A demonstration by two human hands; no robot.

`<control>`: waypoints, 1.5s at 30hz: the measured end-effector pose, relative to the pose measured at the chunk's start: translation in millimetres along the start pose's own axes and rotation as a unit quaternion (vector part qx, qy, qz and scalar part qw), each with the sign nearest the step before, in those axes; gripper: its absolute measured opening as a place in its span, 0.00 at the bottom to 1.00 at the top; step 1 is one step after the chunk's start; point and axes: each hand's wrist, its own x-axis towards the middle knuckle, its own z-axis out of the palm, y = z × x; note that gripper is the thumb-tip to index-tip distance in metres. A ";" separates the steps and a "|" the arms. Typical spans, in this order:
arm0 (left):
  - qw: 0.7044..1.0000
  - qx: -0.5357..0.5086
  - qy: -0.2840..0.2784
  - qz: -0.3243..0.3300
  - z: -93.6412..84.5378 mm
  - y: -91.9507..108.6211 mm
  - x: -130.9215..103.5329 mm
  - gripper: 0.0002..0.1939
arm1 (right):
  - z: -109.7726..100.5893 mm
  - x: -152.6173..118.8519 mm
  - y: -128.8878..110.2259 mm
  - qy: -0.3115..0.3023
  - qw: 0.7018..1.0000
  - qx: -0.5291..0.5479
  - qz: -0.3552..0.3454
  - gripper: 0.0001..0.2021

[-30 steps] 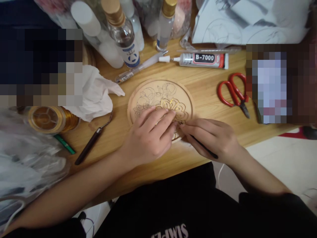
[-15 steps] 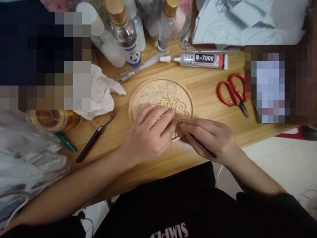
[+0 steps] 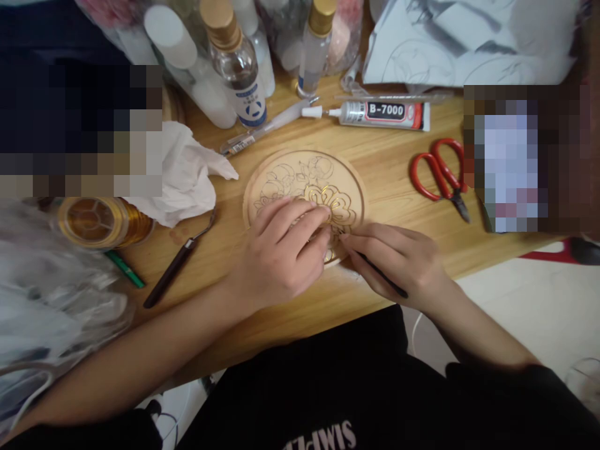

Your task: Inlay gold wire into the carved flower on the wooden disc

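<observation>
A round wooden disc (image 3: 349, 172) with a raised rim lies on the table, marked with a line-drawn flower pattern. Gold wire (image 3: 334, 195) follows the outline of one large flower on it. My left hand (image 3: 284, 250) rests over the disc's near left part, fingers slightly apart and fingertips on the surface; its thumb is hidden. At the near right rim, my right hand (image 3: 398, 259) grips slim black tweezers (image 3: 383, 275), whose tips point at the pattern close to my left index finger.
Red-handled scissors (image 3: 440, 175) and a B-7000 glue tube (image 3: 384, 115) lie beyond the disc. Bottles (image 3: 241, 81) stand behind. On the left are crumpled tissue (image 3: 185, 178), a gold wire spool (image 3: 100, 222), a dark-handled hooked tool (image 3: 171, 272) and plastic bags (image 3: 60, 294).
My left index finger has drawn back slightly to the left. My right hand and the tweezers stay almost in place, and the disc has not moved.
</observation>
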 end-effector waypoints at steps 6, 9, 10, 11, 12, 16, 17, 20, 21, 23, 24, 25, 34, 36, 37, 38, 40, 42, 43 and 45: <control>1.000 -0.004 -0.021 0.004 4.4 1.3 -2.2 0.08 | -0.6 -0.4 -0.8 -0.001 1.000 0.003 0.009 0.05; 1.000 -0.027 -0.010 -0.008 7.8 1.8 -3.9 0.08 | -0.7 -0.4 0.0 -0.002 1.000 0.010 0.009 0.05; 0.999 -0.033 -0.008 -0.010 8.2 1.8 -4.0 0.08 | -0.6 -0.6 0.4 -0.001 1.000 0.014 0.010 0.05; 0.999 -0.037 -0.010 -0.011 8.3 1.7 -3.8 0.08 | -0.4 -0.9 0.9 0.002 1.000 0.019 0.013 0.05; 0.999 -0.040 -0.012 -0.010 8.1 1.6 -3.5 0.08 | -0.2 -1.2 1.3 0.006 1.000 0.025 0.016 0.06; 0.999 -0.035 -0.025 -0.007 6.3 1.5 -2.3 0.09 | 0.2 -1.8 2.2 0.014 0.998 0.051 0.025 0.08; 0.999 -0.031 -0.026 -0.007 6.0 1.6 -2.2 0.09 | 0.2 -1.6 2.2 0.012 0.998 0.054 0.025 0.08; 0.999 -0.027 -0.026 -0.009 5.8 2.3 -2.2 0.08 | 0.0 -0.3 2.3 0.011 0.998 0.055 0.023 0.07; 0.999 -0.027 -0.029 -0.009 5.9 2.6 -2.3 0.08 | -0.1 0.2 2.6 0.011 0.998 0.055 0.021 0.07; 0.999 -0.024 -0.033 -0.010 6.3 3.0 -2.6 0.09 | -0.4 0.8 3.7 0.007 0.998 0.052 0.017 0.07; 0.999 -0.023 -0.032 -0.009 6.6 3.1 -2.8 0.09 | -0.6 0.9 4.6 0.003 0.999 0.051 0.013 0.07; 0.999 -0.023 -0.027 -0.006 6.9 3.2 -3.0 0.08 | -1.0 1.1 5.7 -0.002 0.999 0.049 0.010 0.07; 1.000 -0.026 -0.010 0.003 7.3 2.7 -2.0 0.08 | -6.4 3.5 20.0 -0.036 0.996 0.071 -0.034 0.09; 0.999 -0.032 -0.015 0.003 5.3 2.4 -0.7 0.08 | -7.1 4.1 23.0 -0.043 0.995 0.076 -0.038 0.09; 0.999 -0.036 -0.021 0.002 4.1 2.1 0.0 0.08 | -7.5 4.4 24.3 -0.048 0.995 0.079 -0.038 0.09; 0.999 -0.039 -0.029 0.000 2.9 1.9 0.7 0.08 | -7.9 4.8 25.7 -0.053 0.994 0.083 -0.038 0.10; 0.999 -0.031 -0.038 0.001 0.8 1.3 1.9 0.08 | -9.0 5.8 28.2 -0.056 0.993 0.091 -0.043 0.10; 0.999 -0.017 -0.043 0.008 -0.6 0.9 2.7 0.08 | -10.4 7.3 30.8 -0.064 0.991 0.103 -0.049 0.11; 0.999 -0.014 -0.044 0.010 -1.0 0.9 3.0 0.08 | -11.1 8.1 32.2 -0.069 0.990 0.109 -0.052 0.11; 0.999 -0.021 -0.048 0.007 -1.0 0.8 3.2 0.08 | -12.5 9.6 35.5 -0.081 0.987 0.123 -0.058 0.11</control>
